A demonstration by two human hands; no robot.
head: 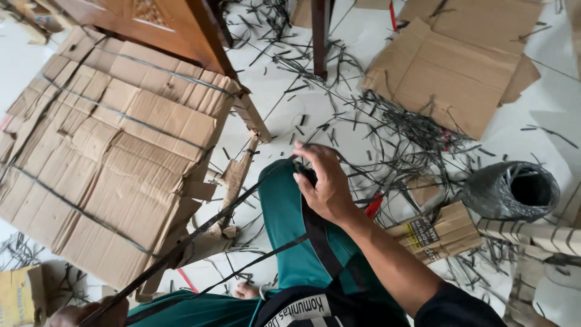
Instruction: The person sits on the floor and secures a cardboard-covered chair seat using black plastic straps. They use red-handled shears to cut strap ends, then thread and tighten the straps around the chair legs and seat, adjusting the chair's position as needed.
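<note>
My right hand (pixel 330 188) is over my knee in teal trousers (pixel 281 212), fingers closed on the upper end of a long black plastic strap (pixel 200 233). The strap runs diagonally down to the bottom left corner, where my left hand (pixel 85 315) grips its lower end; that hand is only partly in view. A second black strap (pixel 266 255) crosses my lap below it. Left of the strap lies a big stack of flattened cardboard (pixel 103 151) bound with several black straps.
A roll of dark strap (pixel 511 191) stands at the right, beside a small labelled cardboard bundle (pixel 436 233). Strap offcuts (pixel 411 130) litter the white floor. Flat cardboard (pixel 460 66) lies far right. A wooden leg (pixel 319 36) and a wooden panel (pixel 157 24) stand at the top.
</note>
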